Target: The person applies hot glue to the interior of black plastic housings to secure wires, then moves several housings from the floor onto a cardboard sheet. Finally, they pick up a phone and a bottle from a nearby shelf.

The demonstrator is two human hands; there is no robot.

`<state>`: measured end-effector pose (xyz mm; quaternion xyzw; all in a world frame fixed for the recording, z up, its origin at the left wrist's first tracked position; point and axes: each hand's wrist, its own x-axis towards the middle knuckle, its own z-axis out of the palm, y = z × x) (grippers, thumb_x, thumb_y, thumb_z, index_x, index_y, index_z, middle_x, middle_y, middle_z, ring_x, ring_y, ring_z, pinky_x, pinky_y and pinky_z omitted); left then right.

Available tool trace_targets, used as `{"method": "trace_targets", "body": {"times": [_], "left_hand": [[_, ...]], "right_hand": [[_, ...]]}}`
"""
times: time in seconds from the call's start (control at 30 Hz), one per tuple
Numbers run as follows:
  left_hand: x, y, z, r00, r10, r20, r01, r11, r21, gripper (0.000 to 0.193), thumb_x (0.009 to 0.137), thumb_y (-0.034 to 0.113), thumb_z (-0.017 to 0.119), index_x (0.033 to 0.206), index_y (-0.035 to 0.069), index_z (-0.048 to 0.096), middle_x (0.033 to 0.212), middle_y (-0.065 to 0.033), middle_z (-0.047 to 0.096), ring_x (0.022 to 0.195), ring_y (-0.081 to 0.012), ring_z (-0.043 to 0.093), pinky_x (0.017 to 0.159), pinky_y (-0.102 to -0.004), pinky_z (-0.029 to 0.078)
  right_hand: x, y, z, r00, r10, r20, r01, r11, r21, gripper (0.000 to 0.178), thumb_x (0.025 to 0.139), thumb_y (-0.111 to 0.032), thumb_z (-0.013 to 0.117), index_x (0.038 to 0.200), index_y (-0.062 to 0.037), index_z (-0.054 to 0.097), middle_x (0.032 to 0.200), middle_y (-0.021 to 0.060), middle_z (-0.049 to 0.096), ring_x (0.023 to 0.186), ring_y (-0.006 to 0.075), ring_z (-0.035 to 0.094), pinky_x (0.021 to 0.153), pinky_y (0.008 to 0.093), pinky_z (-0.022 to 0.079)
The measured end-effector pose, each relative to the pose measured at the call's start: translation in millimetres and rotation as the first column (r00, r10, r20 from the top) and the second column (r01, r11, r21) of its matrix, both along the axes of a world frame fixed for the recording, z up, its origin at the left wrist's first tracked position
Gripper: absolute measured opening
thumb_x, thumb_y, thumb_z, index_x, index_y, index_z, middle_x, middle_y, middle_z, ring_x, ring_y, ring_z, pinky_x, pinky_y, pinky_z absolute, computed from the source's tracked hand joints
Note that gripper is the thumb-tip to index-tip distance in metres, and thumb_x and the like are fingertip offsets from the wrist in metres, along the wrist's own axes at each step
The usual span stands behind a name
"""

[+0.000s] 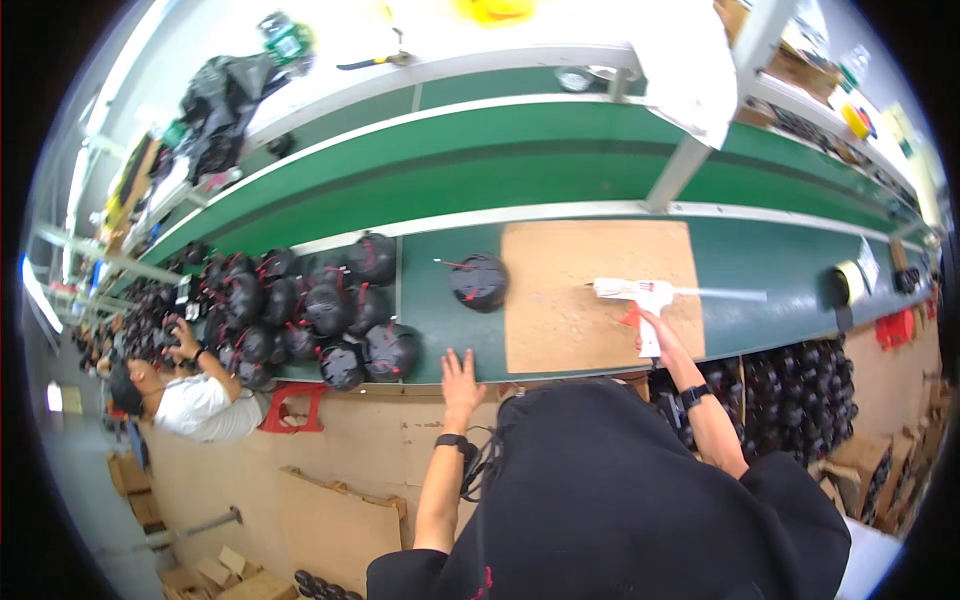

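Head view shows a white glue gun (652,293) over a matte tan sheet (560,310), its long axis running roughly left to right. The nozzle end points left; a straight, translucent glue stick (730,294) juts from the rear to the right. The right hand (660,335) wraps around the grip, fingers curled and hiding part of it; whether the gun touches the sheet is unclear. The left hand (460,380), empty, spreads its fingers over the near edge of the smooth green table (440,260). Left of the sheet sits a rounded black shell (479,285) with a thin red strand. Farther left, similar domes (326,308) crowd together, overlapping, the far ones too small to make out.
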<state>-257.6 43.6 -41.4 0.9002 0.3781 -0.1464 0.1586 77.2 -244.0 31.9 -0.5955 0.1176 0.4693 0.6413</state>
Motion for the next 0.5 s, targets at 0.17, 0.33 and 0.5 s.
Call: {"method": "trace_targets", "body": {"times": [0.17,0.33,0.5], "left_hand": [[41,12,24,0.995,0.011,-0.104,-0.026,0.990,-0.140,0.096,0.073,0.026,0.076,0.151,0.017,0.020,0.152,-0.0276,0.019,0.141,-0.0433,0.024,0.104,-0.0500,0.041],[60,82,31,0.862,0.322,0.391,-0.202,0.927,-0.318,0.117,0.068,0.029,0.081,0.149,-0.002,0.004,0.149,-0.0293,0.024,0.134,-0.0453,0.033,0.105,-0.0478,0.041],[142,86,58,0.769,0.339,0.542,-0.248,0.939,-0.237,0.139,0.055,0.032,0.090,0.150,0.002,-0.007,0.154,-0.0287,0.012,0.135,-0.0452,0.032,0.107,-0.0493,0.039]], "right_hand": [[33,-25,-87,0.770,0.289,0.569,-0.056,0.919,-0.390,0.035,0.090,-0.033,0.060,0.106,-0.0011,0.061,0.087,0.0151,0.070,0.059,0.0215,0.064,0.053,0.0325,0.051],[19,-29,-78,0.439,0.506,0.742,-0.175,0.859,-0.482,0.025,0.086,-0.021,0.059,0.090,0.0040,0.064,0.077,0.0152,0.068,0.072,0.0255,0.065,0.066,0.0364,0.050],[24,-115,-66,0.773,0.531,0.348,-0.347,0.813,-0.468,0.028,0.094,-0.028,0.055,0.105,-0.0024,0.060,0.077,0.0063,0.064,0.060,0.0136,0.062,0.049,0.0266,0.050]]}}
